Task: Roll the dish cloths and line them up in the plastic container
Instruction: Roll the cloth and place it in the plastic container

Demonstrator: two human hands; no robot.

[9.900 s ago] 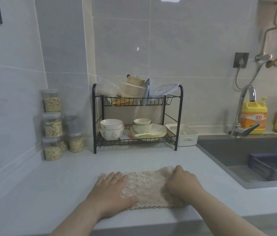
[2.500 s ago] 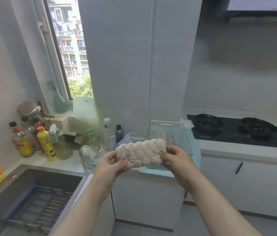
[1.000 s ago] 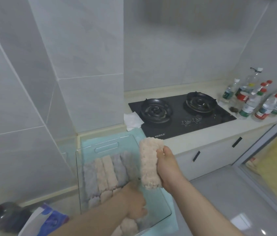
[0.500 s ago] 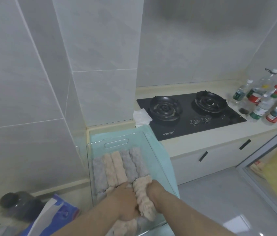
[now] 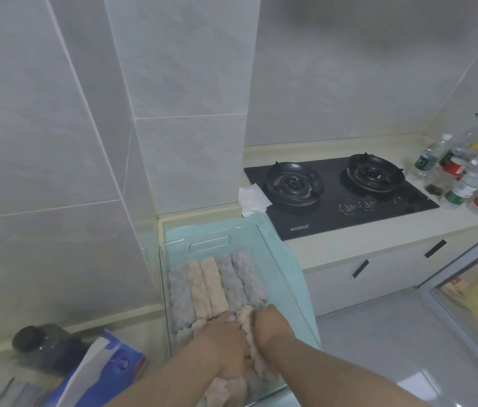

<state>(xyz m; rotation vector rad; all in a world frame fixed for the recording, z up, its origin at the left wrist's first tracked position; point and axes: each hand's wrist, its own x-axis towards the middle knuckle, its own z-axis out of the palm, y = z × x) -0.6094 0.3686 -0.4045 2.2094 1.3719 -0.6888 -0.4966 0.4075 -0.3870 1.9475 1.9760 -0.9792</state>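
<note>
A clear plastic container (image 5: 279,261) sits on a teal mat on the counter corner. In its far row lie several rolled dish cloths (image 5: 215,284), grey and pink, side by side. A pink rolled dish cloth (image 5: 249,333) lies in the near row between my hands. My right hand (image 5: 267,324) grips it from the right, down inside the container. My left hand (image 5: 223,346) presses on the neighbouring rolls at its left side. More rolls (image 5: 226,389) lie under my left wrist, partly hidden.
A black two-burner gas hob (image 5: 337,190) lies to the right, with a white tissue (image 5: 252,198) at its left edge. Several bottles (image 5: 467,174) stand at the far right. A blue package (image 5: 101,374) and a dark jar (image 5: 41,345) sit left of the container.
The pink roll went from in front of me to the container, then down into its near row. My right hand has sunk a little deeper since half a second ago; my left hand stays on the rolls.
</note>
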